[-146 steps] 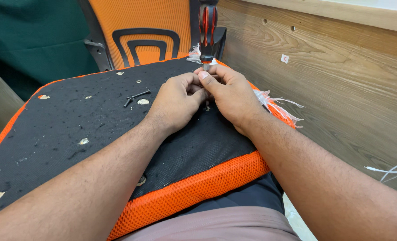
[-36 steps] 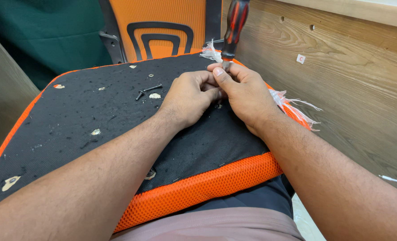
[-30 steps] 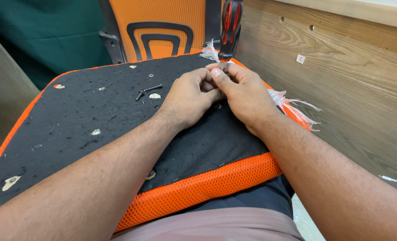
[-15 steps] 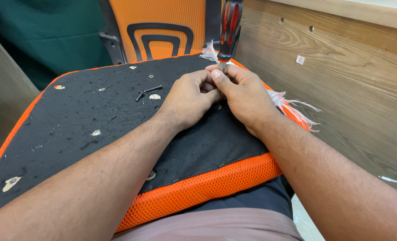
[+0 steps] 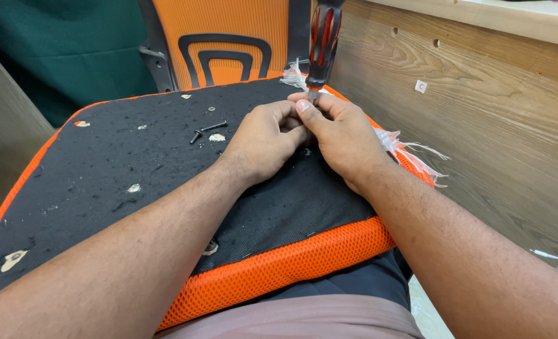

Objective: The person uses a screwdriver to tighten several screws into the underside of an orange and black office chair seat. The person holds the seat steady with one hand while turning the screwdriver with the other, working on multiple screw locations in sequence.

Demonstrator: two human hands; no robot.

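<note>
Both hands met at the far right of an upturned chair seat [image 5: 134,207], whose black fabric underside was edged with orange mesh. The left hand [image 5: 263,141] was curled in a loose fist, knuckles up, its fingertips tucked against the right hand [image 5: 345,135]. The right thumb and forefinger were pinched narrow around something small at the base of a red-and-black screwdriver [image 5: 323,41], which stood almost upright with its tip hidden between the fingers. What exactly was pinched could not be made out.

Two loose black screws [image 5: 205,130] lay on the fabric just left of the left hand, with scraps of pale debris [image 5: 217,137] scattered around them. Frayed white plastic strands [image 5: 410,154] hung off the seat's right edge, beside a wooden panel [image 5: 479,125].

The screwdriver seemed steadied only at its lower end, so it could topple or skid off the fastener and jab a fingertip. The seat appeared to rest on the person's lap; a shift could send the loose screws rolling off.
</note>
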